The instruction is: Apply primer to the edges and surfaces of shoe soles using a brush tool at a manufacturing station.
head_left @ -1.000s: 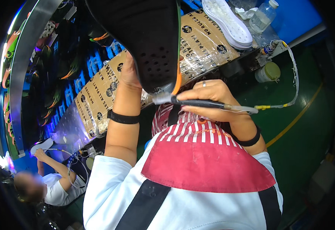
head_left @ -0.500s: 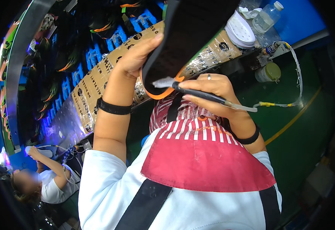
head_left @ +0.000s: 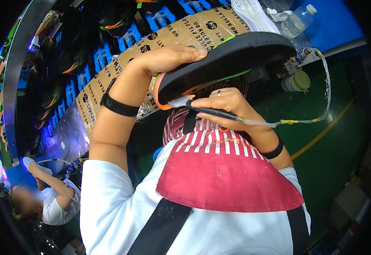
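Above the near edge of the taped cardboard (head_left: pixel 181 32), a black-soled shoe (head_left: pixel 230 57) is clasped by the left hand (head_left: pixel 166 58); a tube-fed brush (head_left: pixel 213 112) is pinched by the right hand (head_left: pixel 230 104). Judged light and springy (heel (head_left: pixel 166 88) possibly slick); best gripped at midfoot.

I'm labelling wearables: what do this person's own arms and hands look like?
The left hand is gloveless, with a wide black wristband behind it. The right hand is gloveless too, with another black wristband and a silver-coloured ring on one finger. The left sleeve and right sleeve are both white and short.
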Demonstrator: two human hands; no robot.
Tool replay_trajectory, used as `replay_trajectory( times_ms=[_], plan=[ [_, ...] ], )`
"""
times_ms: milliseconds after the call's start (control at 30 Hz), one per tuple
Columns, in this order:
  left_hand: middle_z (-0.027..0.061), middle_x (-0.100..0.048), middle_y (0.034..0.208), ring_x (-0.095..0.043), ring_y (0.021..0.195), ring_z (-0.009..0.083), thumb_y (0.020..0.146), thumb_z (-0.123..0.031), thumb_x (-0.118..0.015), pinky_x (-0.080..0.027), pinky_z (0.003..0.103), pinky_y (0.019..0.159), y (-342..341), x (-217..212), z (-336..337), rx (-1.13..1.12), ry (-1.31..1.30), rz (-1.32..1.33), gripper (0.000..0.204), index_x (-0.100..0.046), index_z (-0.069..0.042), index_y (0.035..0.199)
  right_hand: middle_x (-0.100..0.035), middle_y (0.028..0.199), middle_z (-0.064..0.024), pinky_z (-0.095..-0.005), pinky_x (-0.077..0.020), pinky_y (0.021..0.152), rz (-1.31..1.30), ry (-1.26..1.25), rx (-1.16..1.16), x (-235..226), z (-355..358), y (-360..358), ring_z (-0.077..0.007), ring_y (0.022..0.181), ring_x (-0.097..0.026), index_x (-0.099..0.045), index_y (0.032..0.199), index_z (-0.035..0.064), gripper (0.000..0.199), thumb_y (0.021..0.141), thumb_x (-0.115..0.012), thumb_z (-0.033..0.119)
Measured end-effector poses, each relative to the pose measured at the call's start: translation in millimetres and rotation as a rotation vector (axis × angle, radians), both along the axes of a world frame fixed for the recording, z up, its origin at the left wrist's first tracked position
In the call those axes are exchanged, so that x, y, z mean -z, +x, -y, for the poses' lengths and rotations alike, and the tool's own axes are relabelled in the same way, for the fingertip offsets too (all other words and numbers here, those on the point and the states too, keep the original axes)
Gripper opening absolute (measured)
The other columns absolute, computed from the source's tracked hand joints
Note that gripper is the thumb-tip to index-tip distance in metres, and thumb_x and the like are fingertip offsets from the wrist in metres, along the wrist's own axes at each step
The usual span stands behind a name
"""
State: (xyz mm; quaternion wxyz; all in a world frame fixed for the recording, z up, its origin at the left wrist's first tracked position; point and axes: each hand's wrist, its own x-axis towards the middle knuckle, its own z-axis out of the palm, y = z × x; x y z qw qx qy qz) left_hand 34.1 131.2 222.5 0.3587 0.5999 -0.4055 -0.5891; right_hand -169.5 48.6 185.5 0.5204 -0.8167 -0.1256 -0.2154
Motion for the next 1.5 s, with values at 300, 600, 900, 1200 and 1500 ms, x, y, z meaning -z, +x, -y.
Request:
replay_trajectory(
  times_ms=[300,600,900,1200,1500],
  plan=[
    [0.0110,-0.064,0.105,-0.062,0.088,0.0136,0.094,-0.045,-0.045,-0.050,0.026,0.078,9,15,-7,-0.134,0.045,-0.071,0.052,-0.059,0.001,0.113,-0.063,0.067,-0.0098,-0.0279,-0.0427,0.051,-0.008,0.043,-0.017,-5,6,-1,-0.0190,0.052,-0.057,-0.068,0.092,0.0020,0.025,0.069,-0.075,0.007],
    [0.0098,-0.044,0.134,-0.046,0.120,0.0217,0.098,-0.030,-0.038,-0.036,0.038,0.102,-4,56,-24,-0.752,-0.789,-0.237,0.047,-0.034,-0.004,0.137,-0.069,0.083,-0.0120,-0.0225,-0.0510,0.064,-0.097,0.376,0.144,-13,23,-15,-0.0132,0.070,-0.065,-0.068,0.095,-0.0028,0.024,0.071,-0.073,0.001],
    [0.0271,-0.047,0.127,-0.053,0.111,0.0385,0.088,-0.063,-0.026,-0.045,0.049,0.094,-34,67,-51,-0.786,-0.380,-0.995,0.079,-0.035,0.000,0.136,-0.069,0.085,-0.0088,-0.0192,-0.0484,0.064,-0.159,0.541,0.287,-14,24,-21,-0.0080,0.071,-0.062,-0.067,0.097,-0.0037,0.023,0.074,-0.071,0.001],
    [0.0260,-0.041,0.133,-0.044,0.122,0.0366,0.085,-0.060,-0.027,-0.038,0.052,0.100,-69,65,-44,-0.634,-0.554,-1.187,0.078,-0.033,-0.003,0.138,-0.067,0.081,-0.0086,-0.0201,-0.0501,0.063,-0.026,0.618,0.359,-40,21,-2,-0.0081,0.070,-0.062,-0.064,0.093,-0.0055,0.014,0.080,-0.065,0.001],
    [0.0226,-0.040,0.133,-0.047,0.116,0.0424,0.074,-0.074,-0.047,-0.043,0.056,0.094,-88,83,-35,-0.610,-0.389,-1.411,0.095,-0.032,-0.004,0.138,-0.064,0.076,-0.0013,-0.0180,-0.0438,0.058,0.241,0.523,0.770,-47,25,40,-0.0031,0.065,-0.054,-0.065,0.094,-0.0030,0.015,0.082,-0.067,0.006]
  ],
)
